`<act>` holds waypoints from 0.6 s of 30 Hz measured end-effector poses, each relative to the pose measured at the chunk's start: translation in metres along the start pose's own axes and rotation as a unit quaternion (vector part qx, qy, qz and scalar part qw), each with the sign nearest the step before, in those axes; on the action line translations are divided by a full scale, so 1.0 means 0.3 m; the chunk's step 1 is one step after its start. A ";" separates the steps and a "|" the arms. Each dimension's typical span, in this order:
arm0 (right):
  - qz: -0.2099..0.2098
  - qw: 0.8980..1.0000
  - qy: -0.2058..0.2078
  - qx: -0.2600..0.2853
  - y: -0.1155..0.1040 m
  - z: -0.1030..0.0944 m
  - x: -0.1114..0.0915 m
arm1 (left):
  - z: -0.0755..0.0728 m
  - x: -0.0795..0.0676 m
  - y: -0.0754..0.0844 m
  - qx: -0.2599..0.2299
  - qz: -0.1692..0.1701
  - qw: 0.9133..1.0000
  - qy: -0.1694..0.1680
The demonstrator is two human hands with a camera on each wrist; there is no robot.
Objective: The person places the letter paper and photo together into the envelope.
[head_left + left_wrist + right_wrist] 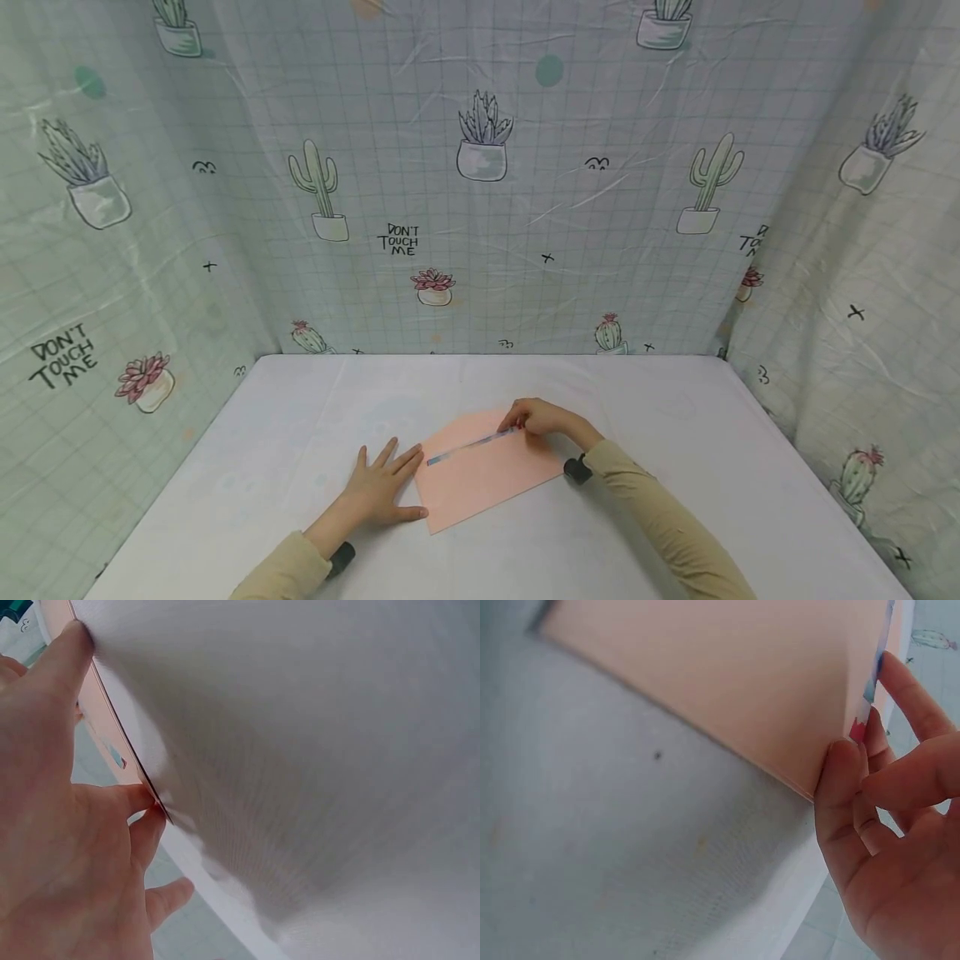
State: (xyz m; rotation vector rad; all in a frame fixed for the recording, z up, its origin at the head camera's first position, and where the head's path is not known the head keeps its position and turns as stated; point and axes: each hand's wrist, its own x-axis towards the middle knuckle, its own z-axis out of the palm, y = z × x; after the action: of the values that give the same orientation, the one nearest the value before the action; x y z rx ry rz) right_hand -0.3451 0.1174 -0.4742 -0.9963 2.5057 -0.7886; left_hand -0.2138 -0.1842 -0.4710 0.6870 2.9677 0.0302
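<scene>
A pink envelope (480, 483) lies tilted on the white table, its flap (457, 429) folded back away from the person. Along its mouth shows a narrow strip of a blue patterned card (468, 447); the rest is hidden inside. With fingers spread, my left hand (378, 487) rests flat at the envelope's left edge, its thumb and fingertips touching that side. At the right end of the mouth, my right hand (542, 417) has bent fingers. In the right wrist view, its fingertips (844, 754) pinch the envelope's mouth edge, with the card's coloured edge (870, 690) between them.
The white table (652, 417) is bounded at the back and sides by a hanging cloth (525, 233) printed with cacti. A dark wrist device (577, 469) sits by the right cuff, close to the envelope's lower right corner.
</scene>
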 end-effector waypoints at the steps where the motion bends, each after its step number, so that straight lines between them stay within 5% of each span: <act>1: -0.004 1.000 0.000 -0.003 -0.003 0.001 -0.001 | 0.000 0.000 0.000 0.000 0.001 1.000 0.000; 7: -0.015 0.995 0.017 -0.094 -0.052 0.018 -0.012 | -0.006 -0.001 0.000 0.001 0.005 1.000 0.002; 12: -0.002 0.978 0.030 -0.205 -0.109 0.052 -0.014 | -0.010 -0.003 0.000 0.001 0.011 1.000 0.001; 18: -0.008 0.964 0.040 -0.264 -0.141 0.097 -0.010 | -0.009 -0.003 0.000 0.009 0.018 1.000 0.001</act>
State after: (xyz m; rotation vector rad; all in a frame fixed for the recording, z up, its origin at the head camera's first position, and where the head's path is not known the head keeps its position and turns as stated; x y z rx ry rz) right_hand -0.3068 0.0835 -0.4715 -1.1608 2.8520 -0.1531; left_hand -0.2133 -0.1844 -0.4683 0.7419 2.9617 0.0078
